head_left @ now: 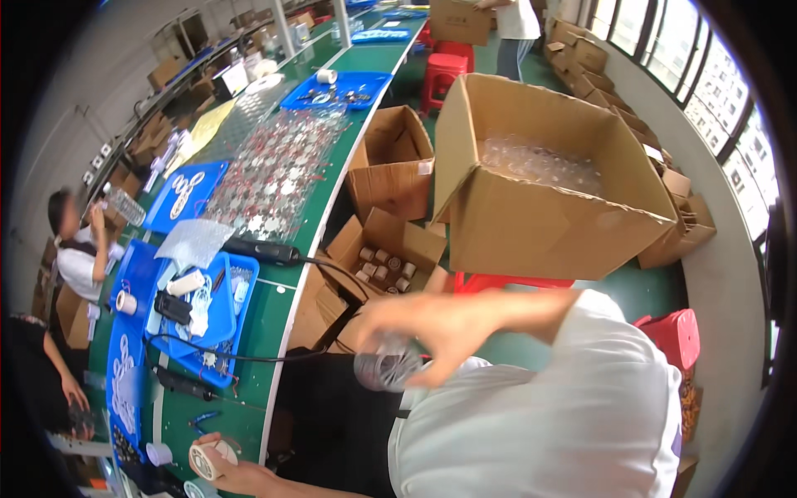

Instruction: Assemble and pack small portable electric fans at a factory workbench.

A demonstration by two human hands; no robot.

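My right hand (440, 328), blurred by motion, is away from the table edge, in front of my white shirt. Its fingers are closed around a clear plastic cup (383, 363). Over the near end of the green workbench, my left hand (228, 473) grips a white round housing (207, 461) with an open ring-like face. Beside that hand stands another white cylindrical part (158, 453), and blue-handled pliers (202, 422) lie just beyond. A clear round piece (199, 488) sits at the lower edge, partly cut off.
A large cardboard box (540, 224) holds clear plastic pieces; a smaller box (415, 241) below it holds white cylinders. Blue trays (249, 274), a black corded tool (261, 251) and silvery parts with red wires (278, 170) cover the green bench (257, 386). Co-workers sit across.
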